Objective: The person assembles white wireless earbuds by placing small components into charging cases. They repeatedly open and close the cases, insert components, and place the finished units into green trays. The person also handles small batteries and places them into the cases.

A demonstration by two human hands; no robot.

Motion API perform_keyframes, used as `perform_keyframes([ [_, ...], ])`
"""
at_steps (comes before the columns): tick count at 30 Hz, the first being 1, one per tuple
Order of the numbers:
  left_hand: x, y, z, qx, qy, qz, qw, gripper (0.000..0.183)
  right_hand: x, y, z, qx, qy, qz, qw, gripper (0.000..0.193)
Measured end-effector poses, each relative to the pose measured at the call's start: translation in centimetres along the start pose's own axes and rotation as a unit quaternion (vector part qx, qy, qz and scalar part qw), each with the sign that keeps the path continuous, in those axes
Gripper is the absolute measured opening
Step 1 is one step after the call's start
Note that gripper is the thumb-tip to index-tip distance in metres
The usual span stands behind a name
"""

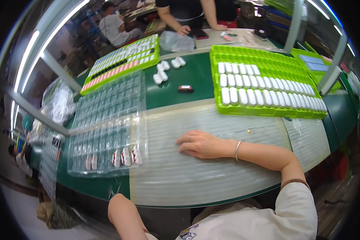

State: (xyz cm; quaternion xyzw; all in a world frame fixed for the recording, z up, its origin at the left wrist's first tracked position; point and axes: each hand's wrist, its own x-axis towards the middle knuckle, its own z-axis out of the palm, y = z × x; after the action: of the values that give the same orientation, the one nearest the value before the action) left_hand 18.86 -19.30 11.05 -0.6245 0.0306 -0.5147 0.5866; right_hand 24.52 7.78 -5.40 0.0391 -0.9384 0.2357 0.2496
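My right hand (201, 145) lies palm down on the pale ribbed mat (212, 176), its fingers loosely stretched and nothing seen in them. A bracelet circles that wrist. Of my left arm only a bent part (124, 210) shows at the table's front edge; the hand itself is out of sight. Left of the right hand is a clear compartment tray (108, 132), with several small white-and-red pieces (125, 157) in its near row. Beyond the hand, a small dark red-and-black piece with a white top (185, 89) sits alone on the green table (164, 100).
A bright green tray (268, 112) at the right holds rows of white oblong cases. Another green tray (156, 60) at the far left carries white, black and pink ones. Loose white cases (161, 77) lie between them. Metal posts (294, 28) rise beside the table; a person (184, 16) stands across it.
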Motion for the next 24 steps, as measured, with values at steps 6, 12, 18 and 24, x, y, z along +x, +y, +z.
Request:
perform_keyframes([
  [6, -3.0, 2.3, -5.2, 0.624, -0.027, 0.252, 0.739, 0.038, 0.4, -0.4, 0.1, 0.020, 0.004, -0.032, 0.999, 0.010],
  [12, -5.6, 1.6, -3.6, 0.370, 0.086, 0.108, 0.919, 0.032, 0.6, -1.1, 0.1, 0.001, -0.022, -0.010, 1.000, 0.010],
  [18, -7.6, 0.9, -1.9, 0.181, 0.118, -0.023, 0.976, 0.033, 0.5, -0.7, -0.1, -0.008, -0.040, 0.002, 0.999, 0.008],
  [24, -8.4, 0.1, -0.9, 0.135, 0.114, -0.052, 0.983, 0.033, 0.5, -0.6, -0.3, 0.015, -0.032, -0.002, 0.999, 0.010],
])
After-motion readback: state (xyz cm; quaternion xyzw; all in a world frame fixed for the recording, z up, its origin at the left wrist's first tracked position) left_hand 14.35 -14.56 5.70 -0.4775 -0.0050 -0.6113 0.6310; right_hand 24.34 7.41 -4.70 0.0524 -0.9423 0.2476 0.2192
